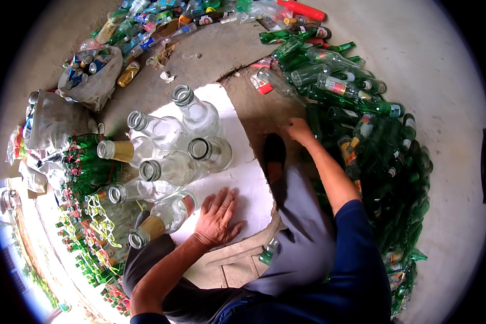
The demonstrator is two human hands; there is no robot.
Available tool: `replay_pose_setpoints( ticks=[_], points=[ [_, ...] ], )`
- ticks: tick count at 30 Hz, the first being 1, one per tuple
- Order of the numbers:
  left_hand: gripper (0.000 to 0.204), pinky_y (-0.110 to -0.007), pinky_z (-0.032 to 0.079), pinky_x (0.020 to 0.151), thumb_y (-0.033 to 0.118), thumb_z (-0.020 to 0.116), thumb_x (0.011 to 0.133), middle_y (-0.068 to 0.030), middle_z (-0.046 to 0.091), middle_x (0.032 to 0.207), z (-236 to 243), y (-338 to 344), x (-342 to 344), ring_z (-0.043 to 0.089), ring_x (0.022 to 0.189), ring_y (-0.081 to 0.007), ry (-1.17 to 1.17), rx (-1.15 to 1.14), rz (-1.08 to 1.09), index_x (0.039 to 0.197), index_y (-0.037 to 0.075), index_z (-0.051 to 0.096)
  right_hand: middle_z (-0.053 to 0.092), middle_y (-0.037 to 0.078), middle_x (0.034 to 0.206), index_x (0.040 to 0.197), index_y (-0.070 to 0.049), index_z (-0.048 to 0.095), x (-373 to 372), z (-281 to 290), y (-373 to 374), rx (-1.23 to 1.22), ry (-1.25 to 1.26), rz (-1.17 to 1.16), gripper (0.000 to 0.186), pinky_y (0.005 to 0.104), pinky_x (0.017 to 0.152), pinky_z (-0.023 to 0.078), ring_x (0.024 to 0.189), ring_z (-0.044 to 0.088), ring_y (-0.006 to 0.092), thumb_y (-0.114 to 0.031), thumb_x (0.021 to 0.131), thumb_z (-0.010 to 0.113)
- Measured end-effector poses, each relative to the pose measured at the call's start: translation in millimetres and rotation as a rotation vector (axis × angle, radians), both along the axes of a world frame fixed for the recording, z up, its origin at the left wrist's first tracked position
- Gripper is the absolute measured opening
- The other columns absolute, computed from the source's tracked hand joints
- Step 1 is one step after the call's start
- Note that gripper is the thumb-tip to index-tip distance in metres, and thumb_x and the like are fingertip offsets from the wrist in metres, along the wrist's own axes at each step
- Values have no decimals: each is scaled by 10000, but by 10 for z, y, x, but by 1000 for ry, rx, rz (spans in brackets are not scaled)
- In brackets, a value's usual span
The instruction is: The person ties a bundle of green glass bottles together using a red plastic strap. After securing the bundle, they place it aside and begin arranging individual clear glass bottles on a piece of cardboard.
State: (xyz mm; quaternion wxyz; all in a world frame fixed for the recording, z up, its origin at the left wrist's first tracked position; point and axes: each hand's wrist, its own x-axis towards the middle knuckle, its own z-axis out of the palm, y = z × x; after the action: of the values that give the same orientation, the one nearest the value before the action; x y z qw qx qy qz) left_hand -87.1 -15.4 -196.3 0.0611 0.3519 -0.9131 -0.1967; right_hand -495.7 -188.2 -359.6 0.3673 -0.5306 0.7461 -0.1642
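My left hand [218, 216] lies flat on a white board [248, 197], its fingers spread and nothing under them but the board. Several clear glass bottles stand on the board beside it. Nearest that hand is a clear bottle [174, 211] with a tan band round its neck and a red label. Farther back rises the tallest-looking clear bottle [198, 116]. My right hand [298, 131] reaches out at the left edge of a heap of green bottles [356, 108], below a loose clear bottle [278, 83]. Its fingers are small and partly hidden, so their grip is unclear.
Bundled green bottles [92, 162] tied with string stand left of the board. Beyond them sits a white sack of cans [100, 78]. Plastic bottles [146, 27] are piled at the back, with a red bottle [302, 9] among them. My shoe [274, 148] is right of the board.
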Motion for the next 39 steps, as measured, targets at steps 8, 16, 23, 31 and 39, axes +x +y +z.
replay_pose_setpoints(
  ticks=[8, 16, 23, 31, 39],
  points=[
    [838, -590, 309, 1143, 478, 751, 897, -187, 386, 1645, 13, -29, 19, 387, 1501, -406, 17, 52, -10, 1503, 31, 382, 640, 291, 1363, 1374, 64, 616, -465, -483, -334, -20, -1, -218, 691, 396, 1118, 466, 1319, 602, 379, -273, 782, 736],
    [738, -547, 356, 1161, 466, 719, 930, -230, 392, 1626, 34, -81, 0, 351, 1523, -404, 42, 68, -54, 1407, -56, 507, 670, 159, 1012, 1570, -10, 421, -924, -919, -574, 48, 80, -307, 885, 372, 753, 508, 845, 618, 249, -227, 781, 761],
    [733, -502, 354, 1209, 394, 736, 937, -319, 405, 1575, 26, -85, 7, 382, 1471, -500, 101, 130, -66, 1377, -136, 485, 661, 256, 1345, 1544, -20, 457, -784, -975, -689, 73, 110, -312, 900, 413, 1088, 486, 1286, 621, 376, -301, 735, 736],
    [745, -500, 363, 1202, 395, 743, 930, -327, 407, 1570, 31, -93, 0, 392, 1461, -509, 101, 94, -67, 1374, -144, 484, 717, 294, 996, 982, 50, 750, -371, -1328, -600, -79, 236, -117, 339, 510, 853, 560, 985, 694, 476, -240, 814, 700],
    [836, -591, 247, 1177, 510, 752, 882, -220, 438, 1600, -61, 13, 25, 387, 1501, -415, 29, 79, -30, 1453, -2, 420, 719, 312, 942, 950, 47, 754, -124, -1369, -722, 25, 230, -243, 336, 537, 798, 568, 933, 723, 461, -244, 844, 625]
  ],
)
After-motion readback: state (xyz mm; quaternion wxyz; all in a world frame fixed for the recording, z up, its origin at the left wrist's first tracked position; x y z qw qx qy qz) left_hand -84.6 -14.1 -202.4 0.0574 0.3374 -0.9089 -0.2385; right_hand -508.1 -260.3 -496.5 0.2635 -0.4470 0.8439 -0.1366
